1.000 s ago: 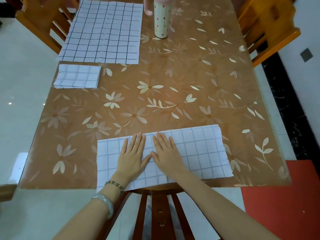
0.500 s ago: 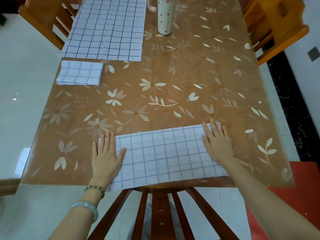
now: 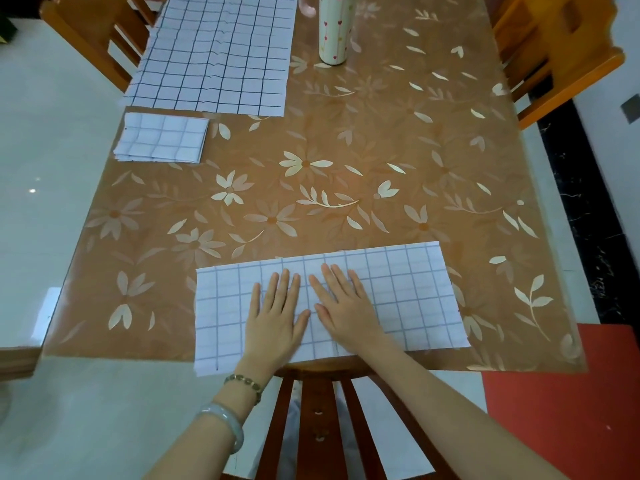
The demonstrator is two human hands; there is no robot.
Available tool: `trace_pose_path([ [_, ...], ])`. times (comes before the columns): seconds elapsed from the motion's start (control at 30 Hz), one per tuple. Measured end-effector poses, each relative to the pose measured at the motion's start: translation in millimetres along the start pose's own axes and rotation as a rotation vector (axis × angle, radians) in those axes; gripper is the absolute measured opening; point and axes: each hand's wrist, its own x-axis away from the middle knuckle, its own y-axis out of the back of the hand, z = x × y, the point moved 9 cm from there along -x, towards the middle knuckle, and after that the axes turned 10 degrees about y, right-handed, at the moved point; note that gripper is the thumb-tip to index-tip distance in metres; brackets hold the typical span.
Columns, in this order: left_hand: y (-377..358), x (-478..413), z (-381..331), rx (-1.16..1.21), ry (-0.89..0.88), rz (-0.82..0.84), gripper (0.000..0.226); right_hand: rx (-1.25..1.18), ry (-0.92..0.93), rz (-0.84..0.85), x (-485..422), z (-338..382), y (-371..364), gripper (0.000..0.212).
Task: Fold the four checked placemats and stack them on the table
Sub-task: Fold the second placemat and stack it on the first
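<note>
Table [image 3: 415, 150]: brown floral cover, takes up most of the view, w/ pale floor [image 3: 52, 168] on the left. Far left on it lies a flat mat [image 3: 214, 53], white w/ dark checks, fully open; its grid lines jog in places, so there may be more than one layer, can't tell. Red pad [image 3: 561, 393] on the floor, near right, beside the table corner. Wooden chairs: one far left [image 3: 90, 36], one far right [image 3: 561, 46], one at the near edge [image 3: 318, 410] w/ its back slats btwn the forearms. Strip [image 3: 408, 296]: a checked mat folded to a long band, lies along the near edge, centre to right; its near left corner hangs off the table. Folded mat [image 3: 162, 138]: small square just near of the flat mat, apart from it, w/ layered edges showing at its left and near sides; no. of pieces can't be told. Cup [image 3: 333, 29]: tall, cream w/ small hearts, upright at far centre, right of the flat mat; top cut off by the frame. Left grip [image 3: 277, 317] lies palm down on the middle of the strip, fingers straight, slightly spread, pinching nothing. Right grip [image 3: 346, 306] is just beside it, also flat on the strip, fingers straight, thumb tips almost meeting. Left wrist carries a bead bracelet [image 3: 244, 381] and, further up the arm, a pale bangle [image 3: 221, 419].
</note>
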Motion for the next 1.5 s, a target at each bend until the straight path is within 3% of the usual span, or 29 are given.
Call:
trace_pose_path([
  [0.13, 2, -4, 24, -0.029, 0.019, -0.007, 0.067, 0.029, -0.037, 0.011, 19, -38, 1, 0.054],
  [0.33, 20, -14, 91, -0.002, 0.179, -0.011, 0.069, 0.011, -0.285, -0.004, 64, -124, 16, 0.060],
  [0.53, 72, -45, 125, 0.134, 0.175, -0.027, 0.066, 0.058, -0.310, 0.014, 75, -141, 22, 0.060],
  [0.77, 70, -73, 139, 0.368, 0.256, 0.354, 0.027, 0.049, -0.309, 0.018, 75, -140, 23, 0.060],
  [0.93, 65, -58, 158, 0.661, 0.449, 0.420, 0.027, 0.041, -0.315, 0.017, 75, -140, 22, 0.064],
  [1.07, 47, -36, 161, 0.721, 0.569, 0.542, 0.026, 0.016, -0.349, 0.023, 77, -142, 22, 0.068],
  [1.37, 62, -52, 162, 0.985, 0.595, 0.403, 0.011, -0.020, -0.446, -0.001, 70, -133, 34, 0.061],
  [1.5, 62, -48, 166, 0.999, 0.646, 0.348, 0.034, -0.186, -0.386, -0.177, 35, -90, 65, 0.053],
])
